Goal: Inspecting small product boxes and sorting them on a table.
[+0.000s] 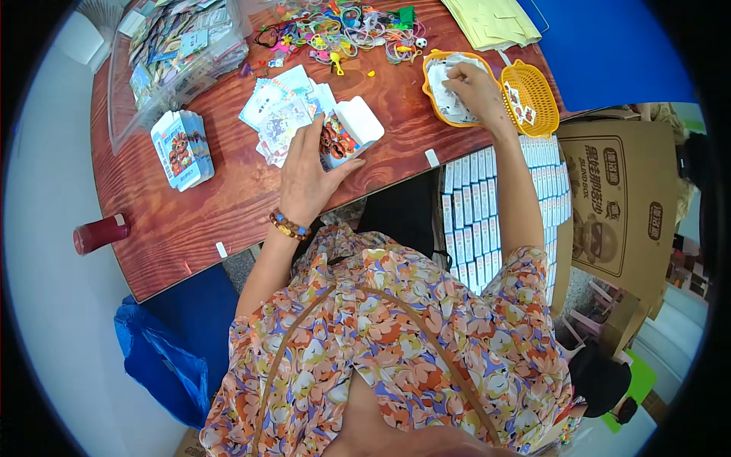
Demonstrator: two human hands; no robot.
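At the far left a red cylinder [101, 234] lies on its side at the edge of the wooden table [400, 76]. Beyond it a clear bin [122, 107] is filled with flat packets, and a stack of printed boxes [183, 150] stands near it. Loose cards [278, 110] spread beside the left hand [311, 167], which holds a small box [340, 141] between thumb and fingers, a white flap raised. Colourful trinkets [350, 34] lie beyond. The right hand [474, 90] reaches into a yellow basket [428, 80] of white pieces, fingers bent; whether it grips any cannot be told. Below its forearm sit rows of small cartons [468, 221]. Just beside the basket is yellow basket number 2 [547, 95], holding a few printed pieces.
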